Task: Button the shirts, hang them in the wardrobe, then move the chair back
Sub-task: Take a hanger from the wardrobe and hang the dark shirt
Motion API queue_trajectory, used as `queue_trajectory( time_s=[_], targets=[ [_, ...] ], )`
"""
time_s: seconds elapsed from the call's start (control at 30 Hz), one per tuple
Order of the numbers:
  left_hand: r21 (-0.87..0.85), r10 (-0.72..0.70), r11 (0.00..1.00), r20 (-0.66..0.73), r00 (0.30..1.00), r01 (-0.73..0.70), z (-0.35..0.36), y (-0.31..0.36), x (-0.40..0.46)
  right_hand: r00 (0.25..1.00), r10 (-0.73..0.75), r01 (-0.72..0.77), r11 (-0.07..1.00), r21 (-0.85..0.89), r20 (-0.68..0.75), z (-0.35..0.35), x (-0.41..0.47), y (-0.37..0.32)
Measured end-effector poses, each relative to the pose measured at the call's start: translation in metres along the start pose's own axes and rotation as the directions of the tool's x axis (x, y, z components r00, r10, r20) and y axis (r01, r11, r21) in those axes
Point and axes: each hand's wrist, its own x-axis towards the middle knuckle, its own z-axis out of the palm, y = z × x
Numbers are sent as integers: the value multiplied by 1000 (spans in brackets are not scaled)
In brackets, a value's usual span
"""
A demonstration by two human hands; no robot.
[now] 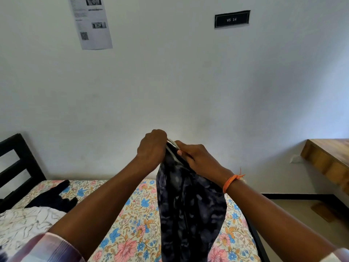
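A plaid sleeve (47,248) sits at the lower left edge, closest to the lens, and the bare forearm runs from it up toward the middle of the view. The left hand (152,146) has its fingers curled over the top edge of a dark patterned shirt (188,205); its grip is pinched on the cloth. The right hand (196,156) meets it from the other side, thumb and fingers pinching the same top edge, where a pale strip of fabric shows between the two hands. An orange thread band (230,182) circles the right wrist. The shirt hangs down from both hands, above the bed (132,224) with its floral sheet. On the bed at left lie a white patterned garment (24,222) and a black garment (54,197), touching each other. A wooden bench (328,156) stands at the right, well apart from the hands. A printed sheet (90,21) and a dark sign (232,18) reading "WS 14" are on the wall.
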Motion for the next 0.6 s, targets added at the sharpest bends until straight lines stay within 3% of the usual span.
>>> queue_trajectory(
  time_s=[0.1, 0.17, 0.27, 0.33, 0.43, 0.5, 0.6],
  targets=[
    [-70, -99, 993, -22, 995, 97, 4, -7, 1, 1000, 8, -8, 1000, -20, 19, -4, 4, 3],
    [-305, -179, 931, 98, 979, 200, 7, -18, 10, 999, 8, -7, 1000, -23, 38, -4, 3, 3],
    [-558, -161, 761, 333, 929, 331, 4, -28, 14, 997, 34, -32, 999, -24, 72, -1, -3, 4],
    [-547, -115, 757, 427, 897, 357, -3, -29, 10, 994, 48, -42, 997, -68, 97, -1, -7, 7],
    [-450, -33, 850, 474, 880, 274, -9, -22, 6, 972, 52, 26, 945, -325, 229, 11, -10, 8],
    [-331, -9, 930, 417, 909, 161, -9, -9, 6, 938, 117, 82, 841, -535, 327, 25, -10, 3],
    [-106, 10, 994, 235, 972, 16, -2, 6, 9, 933, 179, 34, 818, -574, 311, 34, -2, -3]
  ],
)
